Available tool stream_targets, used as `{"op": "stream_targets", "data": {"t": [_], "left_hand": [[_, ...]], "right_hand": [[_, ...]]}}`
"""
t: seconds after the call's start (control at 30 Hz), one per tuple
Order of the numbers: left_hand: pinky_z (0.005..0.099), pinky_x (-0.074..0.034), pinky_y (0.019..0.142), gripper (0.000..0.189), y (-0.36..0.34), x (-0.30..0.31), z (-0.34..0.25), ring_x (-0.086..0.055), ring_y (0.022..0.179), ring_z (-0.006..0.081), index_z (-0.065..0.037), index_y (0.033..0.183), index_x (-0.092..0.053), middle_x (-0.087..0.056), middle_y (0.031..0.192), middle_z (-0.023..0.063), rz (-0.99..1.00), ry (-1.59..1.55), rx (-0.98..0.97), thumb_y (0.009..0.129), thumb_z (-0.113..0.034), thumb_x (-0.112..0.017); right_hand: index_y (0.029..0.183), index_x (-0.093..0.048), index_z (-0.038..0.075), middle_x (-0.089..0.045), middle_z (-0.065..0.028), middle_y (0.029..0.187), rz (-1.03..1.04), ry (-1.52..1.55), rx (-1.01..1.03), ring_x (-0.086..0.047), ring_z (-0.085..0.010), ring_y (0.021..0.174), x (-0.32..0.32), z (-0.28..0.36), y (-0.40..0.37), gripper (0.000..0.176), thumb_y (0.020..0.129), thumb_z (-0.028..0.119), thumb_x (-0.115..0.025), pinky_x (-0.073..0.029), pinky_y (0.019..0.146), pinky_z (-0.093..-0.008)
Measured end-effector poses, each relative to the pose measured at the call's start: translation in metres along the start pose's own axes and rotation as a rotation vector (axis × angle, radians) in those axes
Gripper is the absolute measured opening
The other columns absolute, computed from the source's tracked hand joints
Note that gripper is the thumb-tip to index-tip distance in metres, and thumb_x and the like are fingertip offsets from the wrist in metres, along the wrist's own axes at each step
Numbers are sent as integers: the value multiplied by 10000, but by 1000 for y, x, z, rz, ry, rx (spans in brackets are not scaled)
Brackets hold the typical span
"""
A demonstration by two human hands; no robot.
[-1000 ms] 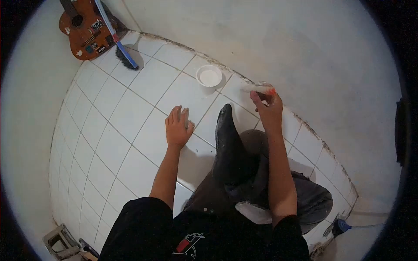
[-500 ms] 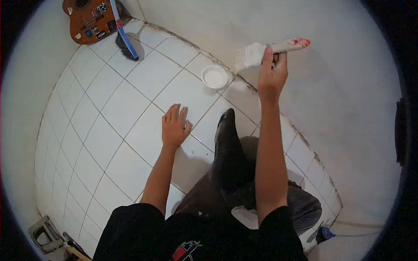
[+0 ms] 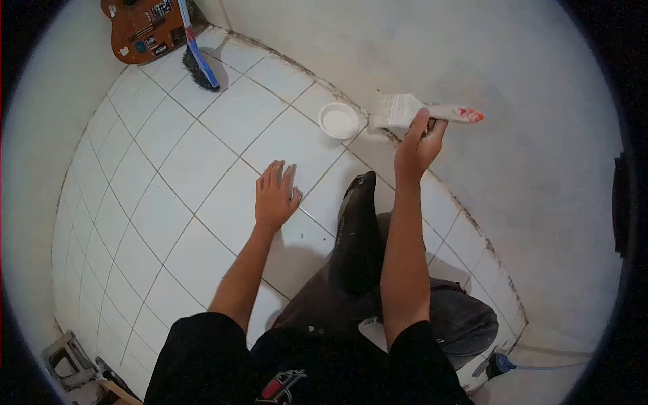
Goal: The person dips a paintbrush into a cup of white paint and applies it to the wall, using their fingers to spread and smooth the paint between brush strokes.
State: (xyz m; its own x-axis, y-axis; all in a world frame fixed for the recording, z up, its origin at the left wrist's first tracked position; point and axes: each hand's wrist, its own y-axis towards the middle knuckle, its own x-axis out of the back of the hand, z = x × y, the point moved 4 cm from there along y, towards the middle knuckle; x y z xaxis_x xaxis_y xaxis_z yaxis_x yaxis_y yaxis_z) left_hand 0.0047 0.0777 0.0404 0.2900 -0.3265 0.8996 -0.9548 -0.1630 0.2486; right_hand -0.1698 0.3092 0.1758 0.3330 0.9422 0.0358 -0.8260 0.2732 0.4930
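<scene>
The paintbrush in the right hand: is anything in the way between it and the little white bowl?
Nothing visible stands between the paintbrush in the right hand and the white bowl; only the floor and the wall's rough bottom edge show there. The left hand and foot are outside that gap.

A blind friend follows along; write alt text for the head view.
A bare right hand holds a wide white paintbrush by a pale wall, near a round white bowl on white floor tiles; the left hand is open, empty.
</scene>
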Motion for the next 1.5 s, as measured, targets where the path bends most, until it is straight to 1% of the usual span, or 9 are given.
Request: {"op": "stream_targets", "data": {"t": [0.2, 0.43, 0.6, 0.67, 0.77, 1.0, 1.07, 1.27, 1.5], "left_hand": [[512, -306, 1231, 744, 3, 23, -76, -362, 1504, 361, -20, 1510, -448, -430, 1577, 206, 83, -456, -503, 816, -104, -704], [509, -195, 1279, 807, -46, -47, -93, -215, 1579, 306, 23, 1545, -386, -329, 1656, 172, 362, -145, -441, 832, -182, -704], [492, -128, 1294, 676, -42, -55, -76, -179, 1584, 349, 10, 1585, -303, -232, 1691, 209, 352, -221, -519, 1051, -391, -408], [475, -133, 1297, 675, -32, -37, -69, -202, 1579, 342, 28, 1575, -301, -259, 1683, 202, 333, -470, -303, 1072, -413, -394], [470, -270, 1270, 738, -35, -12, -20, -331, 1525, 354, 56, 1570, -292, -352, 1632, 221, 106, -2374, 792, 1093, -505, -335], [499, -322, 1247, 800, -52, 12, 34, -406, 1469, 399, 36, 1558, -349, -405, 1588, 257, 98, -2446, 770, 1059, -588, -351], [514, -272, 1258, 794, -33, 5, 40, -356, 1501, 393, 33, 1557, -359, -398, 1602, 236, 36, -2303, 845, 1056, -583, -353], [542, -156, 1272, 647, 6, 19, -36, -226, 1563, 381, 10, 1586, -310, -302, 1667, 192, 78, 14, -89, 1071, -363, -428], [549, -106, 1275, 644, -13, -15, -25, -149, 1577, 417, 26, 1599, -264, -238, 1689, 204, 184, -371, -90, 1071, -295, -444]], "right_hand": [[1217, -545, -49, -660, -109, 958, -88, 10, -50, -600, -175, 834, 32, 0, -2, 354, 1083, 278, -523, -502, 772, -322], [1220, -553, -60, -661, -132, 995, -152, 5, -45, -611, -194, 905, 46, -4, 4, 329, 1080, 237, -540, -506, 825, -333], [1235, -547, -71, -663, -148, 1042, -157, -18, -27, -626, -216, 948, 44, -10, 8, 338, 1082, 230, -549, -511, 862, -335], [1232, -538, -74, -657, -155, 1078, -176, 40, -4, -622, -220, 958, 48, -11, 6, 339, 1089, 234, -537, -512, 860, -335], [1222, -527, -62, -633, -141, 1071, -181, 11, -81, -605, -207, 930, 52, -5, 5, 337, 1099, 252, -519, -516, 855, -340], [1136, -526, -23, -573, -63, 949, -211, 47, -86, -556, -128, 815, 53, -10, 8, 327, 1097, 302, -521, -492, 697, -273], [1120, -529, -11, -567, -40, 917, -148, 30, -126, -536, -106, 752, 52, -9, 7, 315, 1090, 303, -528, -484, 645, -265], [1151, -541, -12, -575, -38, 904, -185, 42, -108, -543, -104, 723, 42, -9, 9, 323, 1082, 304, -534, -482, 618, -257], [1177, -543, -5, -594, -49, 931, -175, -41, -91, -566, -106, 758, 46, -17, 9, 342, 1073, 321, -550, -484, 616, -274]]}}
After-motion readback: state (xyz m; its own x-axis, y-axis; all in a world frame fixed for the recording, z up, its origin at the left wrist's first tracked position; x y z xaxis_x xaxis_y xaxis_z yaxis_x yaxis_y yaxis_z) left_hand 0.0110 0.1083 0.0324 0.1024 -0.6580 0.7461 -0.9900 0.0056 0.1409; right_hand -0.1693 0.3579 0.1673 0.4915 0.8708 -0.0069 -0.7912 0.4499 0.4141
